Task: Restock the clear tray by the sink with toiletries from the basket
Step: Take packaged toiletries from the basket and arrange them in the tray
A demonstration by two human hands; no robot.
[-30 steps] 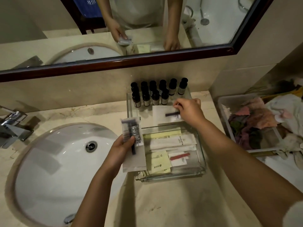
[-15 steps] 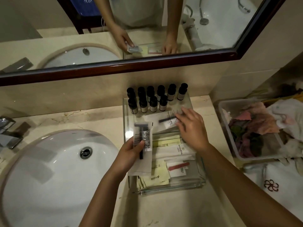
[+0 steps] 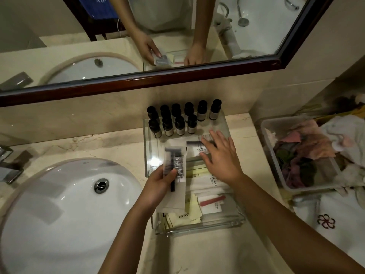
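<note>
Dim, warm lighting. Glare spot on tray, 9 o'clock side. Held packet motion-blurred. Wide-angle distortion bows the mirror frame.

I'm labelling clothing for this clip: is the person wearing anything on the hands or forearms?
No. The left hand and right hand are ungloved, with no ring, watch or bracelet visible; both forearms are bare to the frame edge.

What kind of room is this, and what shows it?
Most likely a hotel bathroom: a white sink set in a marble counter, a framed mirror above it, and a clear tray holding rows of small dark bottles and wrapped toiletries.
</note>
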